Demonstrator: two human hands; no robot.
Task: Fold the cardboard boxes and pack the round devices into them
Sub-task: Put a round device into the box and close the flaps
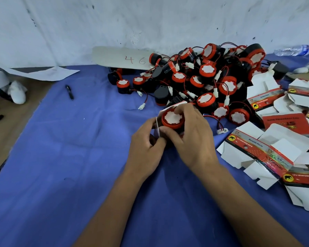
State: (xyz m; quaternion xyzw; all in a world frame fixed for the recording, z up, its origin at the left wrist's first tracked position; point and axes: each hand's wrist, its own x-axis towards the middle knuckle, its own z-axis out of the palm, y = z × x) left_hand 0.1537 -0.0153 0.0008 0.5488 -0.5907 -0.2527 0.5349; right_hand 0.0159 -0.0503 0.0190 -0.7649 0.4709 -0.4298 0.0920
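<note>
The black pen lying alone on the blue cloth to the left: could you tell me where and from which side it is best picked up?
Pinch the black pen across the middle of its barrel, coming straight down from above. It lies flat on the blue cloth, with nothing touching it.

Your work surface: a blue cloth spread over a brown table.

On the cloth you have a heap of round devices at the back, flat boxes scattered to your right, and a black pen to your left.
</note>
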